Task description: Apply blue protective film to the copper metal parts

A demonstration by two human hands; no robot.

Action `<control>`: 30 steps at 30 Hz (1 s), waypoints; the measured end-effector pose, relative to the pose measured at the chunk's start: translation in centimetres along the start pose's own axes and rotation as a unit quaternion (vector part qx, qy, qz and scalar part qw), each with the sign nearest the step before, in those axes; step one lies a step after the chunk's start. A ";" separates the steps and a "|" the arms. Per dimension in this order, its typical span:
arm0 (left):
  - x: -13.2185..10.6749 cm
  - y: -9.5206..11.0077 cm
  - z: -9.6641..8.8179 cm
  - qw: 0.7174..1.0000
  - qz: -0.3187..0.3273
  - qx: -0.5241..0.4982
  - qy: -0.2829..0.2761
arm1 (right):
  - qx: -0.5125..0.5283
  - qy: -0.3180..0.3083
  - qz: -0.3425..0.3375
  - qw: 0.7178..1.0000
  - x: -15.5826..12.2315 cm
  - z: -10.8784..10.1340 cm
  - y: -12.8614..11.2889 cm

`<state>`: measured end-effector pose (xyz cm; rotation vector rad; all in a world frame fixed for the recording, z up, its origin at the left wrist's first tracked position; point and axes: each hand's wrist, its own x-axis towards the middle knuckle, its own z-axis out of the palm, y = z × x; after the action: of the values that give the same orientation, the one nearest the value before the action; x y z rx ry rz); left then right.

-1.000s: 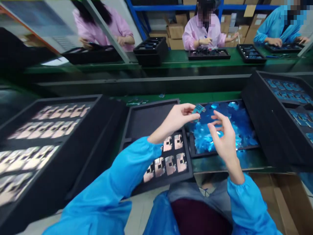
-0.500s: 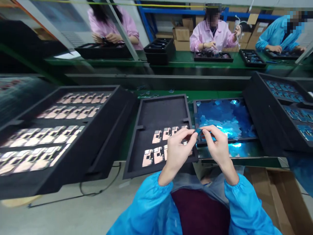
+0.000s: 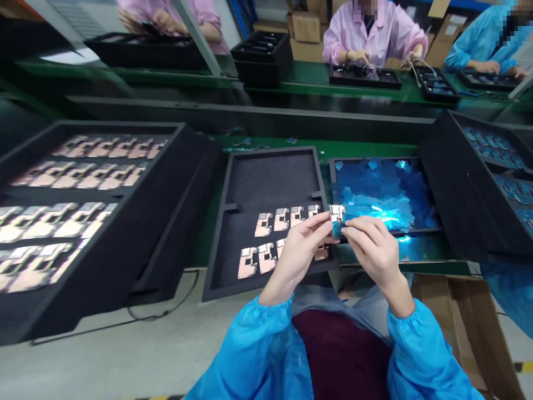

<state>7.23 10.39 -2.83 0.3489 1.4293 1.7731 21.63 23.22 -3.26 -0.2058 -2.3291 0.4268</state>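
Between thumb and fingers, my left hand holds a small phone circuit board upright by its left edge. Its top part is silvery, and blue film covers its lower part. My right hand is closed in a pinch at the film's right edge. Below and left of the board lies a black foam tray holding two rows of copper-coloured boards, some hidden by my left hand. Beyond my right hand, a second black tray is covered with loose pieces of blue film.
Stacked black trays with copper-coloured boards stand at left. More stacked trays at right hold blue-covered boards. Scraps lie on the green bench. Across it, several people work at trays. A cardboard box is on the floor at right.
The board has turned in my left hand, so its silvery top and blue-covered lower part now show. My right hand has shifted slightly right and down. The head view has tilted down.
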 end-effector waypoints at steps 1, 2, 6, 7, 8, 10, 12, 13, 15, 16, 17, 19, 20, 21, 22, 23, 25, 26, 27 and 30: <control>0.3 -0.1 -0.1 1.000 -0.008 -0.023 0.001 | 0.004 -0.012 -0.013 1.000 -0.3 -0.1 0.0; 0.5 -0.1 -0.2 0.999 -0.010 -0.043 0.000 | 0.011 -0.018 -0.025 0.999 -0.6 -0.2 0.0; 1.5 -0.1 -0.8 0.995 0.013 -0.095 0.034 | 0.048 -0.027 -0.041 0.998 -1.3 0.0 -0.2; 1.7 0.0 -1.2 0.993 0.027 -0.097 0.055 | 0.057 -0.023 -0.033 0.998 -1.3 0.1 -0.3; 1.8 0.2 -1.7 0.992 0.045 -0.090 0.081 | 0.066 -0.012 -0.018 0.998 -1.2 0.3 -0.3; 1.7 0.7 -3.7 0.985 0.088 -0.049 0.140 | 0.075 0.031 0.036 0.996 -0.8 0.7 0.1; 1.3 1.5 -6.5 0.969 0.137 0.031 0.205 | 0.069 0.064 0.121 0.988 0.2 1.2 1.1; 1.0 1.9 -8.1 0.955 0.159 0.082 0.235 | 0.066 0.065 0.167 0.982 0.8 1.5 1.9; 0.4 2.8 -11.4 0.922 0.184 0.194 0.279 | 0.066 0.042 0.240 0.968 2.1 2.4 4.0; 0.1 3.2 -12.9 0.906 0.180 0.251 0.290 | 0.066 0.025 0.262 0.962 2.7 2.9 5.2; 0.0 3.5 -14.2 0.891 0.164 0.307 0.291 | 0.059 0.009 0.275 0.960 3.3 3.5 6.3; 0.1 3.8 -15.9 0.865 0.110 0.406 0.274 | 0.015 -0.015 0.280 0.960 4.2 4.5 8.3; 0.2 3.9 -16.4 0.850 0.082 0.449 0.263 | -0.018 -0.024 0.273 0.962 4.5 4.9 9.0; 0.4 3.8 -16.6 0.833 0.061 0.488 0.253 | -0.054 -0.032 0.261 0.963 4.7 5.3 9.4; 0.5 3.7 -16.6 0.815 0.046 0.522 0.248 | -0.089 -0.036 0.246 0.964 4.8 5.5 9.7; 0.6 3.7 -16.4 0.796 0.038 0.552 0.246 | -0.118 -0.037 0.231 0.965 4.7 5.6 9.8; 0.4 3.8 -15.7 0.748 0.033 0.615 0.248 | -0.157 -0.036 0.208 0.965 4.5 5.5 9.8; 0.2 4.1 -15.2 0.719 0.032 0.648 0.249 | -0.168 -0.037 0.202 0.964 4.4 5.4 9.7; 0.0 4.5 -14.7 0.688 0.029 0.681 0.249 | -0.175 -0.040 0.200 0.963 4.3 5.2 9.7; 1.1 6.7 -13.0 0.607 0.043 0.761 0.225 | -0.186 -0.052 0.197 0.961 4.1 4.9 9.9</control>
<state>-4.73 2.10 -1.18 0.8244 3.0618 0.1385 15.51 32.41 -7.42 -0.8562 -2.4570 0.1852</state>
